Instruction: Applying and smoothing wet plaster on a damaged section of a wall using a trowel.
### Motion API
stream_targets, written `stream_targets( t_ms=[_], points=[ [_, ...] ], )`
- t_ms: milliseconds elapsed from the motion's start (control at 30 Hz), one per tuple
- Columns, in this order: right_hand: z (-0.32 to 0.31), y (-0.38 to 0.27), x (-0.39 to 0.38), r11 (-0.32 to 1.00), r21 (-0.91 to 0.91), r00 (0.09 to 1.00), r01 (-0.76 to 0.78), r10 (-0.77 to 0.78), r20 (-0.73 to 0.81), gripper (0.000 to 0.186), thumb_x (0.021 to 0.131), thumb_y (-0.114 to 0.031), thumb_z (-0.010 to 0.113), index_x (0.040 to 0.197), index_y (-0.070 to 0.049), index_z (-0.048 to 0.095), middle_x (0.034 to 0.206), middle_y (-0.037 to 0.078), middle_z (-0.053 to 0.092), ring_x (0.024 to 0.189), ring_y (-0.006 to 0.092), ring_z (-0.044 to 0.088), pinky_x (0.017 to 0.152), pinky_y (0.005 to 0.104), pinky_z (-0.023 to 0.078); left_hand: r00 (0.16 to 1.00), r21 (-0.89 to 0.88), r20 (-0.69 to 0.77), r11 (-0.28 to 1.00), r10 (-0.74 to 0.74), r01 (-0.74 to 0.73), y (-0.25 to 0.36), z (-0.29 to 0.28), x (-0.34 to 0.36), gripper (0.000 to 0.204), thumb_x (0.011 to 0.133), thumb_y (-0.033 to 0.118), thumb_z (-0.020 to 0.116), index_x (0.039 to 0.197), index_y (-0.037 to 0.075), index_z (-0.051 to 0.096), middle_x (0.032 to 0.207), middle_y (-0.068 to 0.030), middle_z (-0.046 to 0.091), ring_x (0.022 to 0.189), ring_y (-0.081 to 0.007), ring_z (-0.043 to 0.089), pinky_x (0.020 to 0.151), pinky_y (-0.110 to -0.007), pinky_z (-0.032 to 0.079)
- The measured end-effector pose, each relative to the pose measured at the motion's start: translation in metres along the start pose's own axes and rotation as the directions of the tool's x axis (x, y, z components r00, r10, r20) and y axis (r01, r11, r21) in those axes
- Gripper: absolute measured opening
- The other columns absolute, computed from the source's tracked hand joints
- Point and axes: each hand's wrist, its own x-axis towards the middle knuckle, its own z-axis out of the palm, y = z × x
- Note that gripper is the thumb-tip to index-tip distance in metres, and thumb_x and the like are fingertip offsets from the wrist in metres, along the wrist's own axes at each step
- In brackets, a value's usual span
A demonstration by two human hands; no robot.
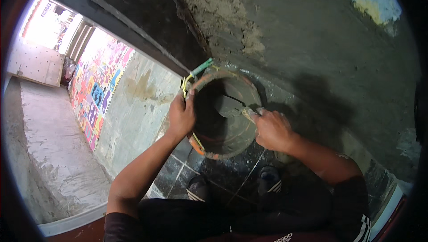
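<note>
A round, mortar-smeared orange bucket [218, 156] stands in front of me, with grey wet mortar inside. My left hand [183, 115] is closed on its left rim, beside a yellow cord [185, 86] and a green grip [202, 66] at the far left of the rim. My right hand [273, 128] is wrapped round the handle of a trowel [229, 109] at the bucket's right edge. The trowel's blade reaches into the bucket; mortar coats it, so its outline is partly unclear.
Dark tiles [205, 173] lie under the bucket, with my shoes [269, 177] close by. Grey plastered wall [307, 45] rises beyond and to the right. A dark door frame [147, 32] stands at the upper left; past it are a concrete floor [58, 130] and a colourful mural [98, 95].
</note>
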Motion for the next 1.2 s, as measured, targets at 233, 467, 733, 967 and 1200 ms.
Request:
stream_targets(
  t_ms=[233,467,733,967,1200],
  points=[
    [0.006,-0.020,0.020,0.997,0.003,0.955,0.076,-0.074,0.286,0.041,0.081,-0.009,0.060,0.121,0.002,0.062,0.107,0.027,0.067,0.095,0.0425,0.069,0.082,0.0511,0.056,0.999,0.040,-0.024,0.998,0.045,-0.044,0.003,-0.007,0.011,0.041,0.103,0.034,0.056,0.086,-0.003,0.057,0.072,-0.0270,0.056,0.070,-0.0454,0.057,0.063,-0.052,0.041],
    [-0.023,-0.038,-0.007,0.981,0.169,0.983,-0.095,0.066,0.171,0.032,0.078,-0.008,0.062,0.108,0.000,0.068,0.100,0.023,0.070,0.097,0.0439,0.067,0.087,0.0537,0.053,0.988,0.106,-0.057,0.985,0.143,-0.137,0.010,-0.021,-0.012,0.034,0.104,0.027,0.052,0.090,-0.003,0.060,0.073,-0.0276,0.059,0.071,-0.0479,0.059,0.062,-0.052,0.043],
    [-0.042,-0.087,-0.083,0.841,0.292,0.889,-0.455,0.450,0.086,0.049,0.079,-0.009,0.061,0.128,-0.002,0.061,0.110,0.023,0.068,0.105,0.0409,0.065,0.090,0.0518,0.053,0.980,-0.055,0.099,0.984,0.172,-0.168,0.024,-0.013,-0.024,0.024,0.098,0.021,0.062,0.107,-0.002,0.066,0.083,-0.0253,0.065,0.081,-0.0467,0.064,0.069,-0.049,0.048],
    [0.013,-0.130,-0.105,0.570,0.576,0.693,-0.586,0.721,-0.007,0.057,0.082,-0.018,0.067,0.137,-0.006,0.057,0.116,0.024,0.067,0.108,0.0418,0.065,0.094,0.0498,0.052,0.924,-0.001,0.007,0.924,0.383,-0.383,0.003,0.002,-0.020,0.041,0.097,0.035,0.066,0.090,-0.005,0.066,0.071,-0.0232,0.063,0.065,-0.0372,0.063,0.062,-0.047,0.046],
    [0.042,-0.150,-0.101,0.576,0.553,0.683,-0.602,0.731,-0.019,0.049,0.079,-0.013,0.063,0.128,-0.004,0.062,0.111,0.024,0.068,0.104,0.0409,0.066,0.092,0.0504,0.053,0.961,0.056,0.172,0.972,0.217,-0.229,0.015,-0.006,-0.019,0.039,0.096,0.033,0.066,0.099,-0.006,0.067,0.089,-0.0288,0.067,0.085,-0.0479,0.066,0.074,-0.052,0.049]
  ],
)
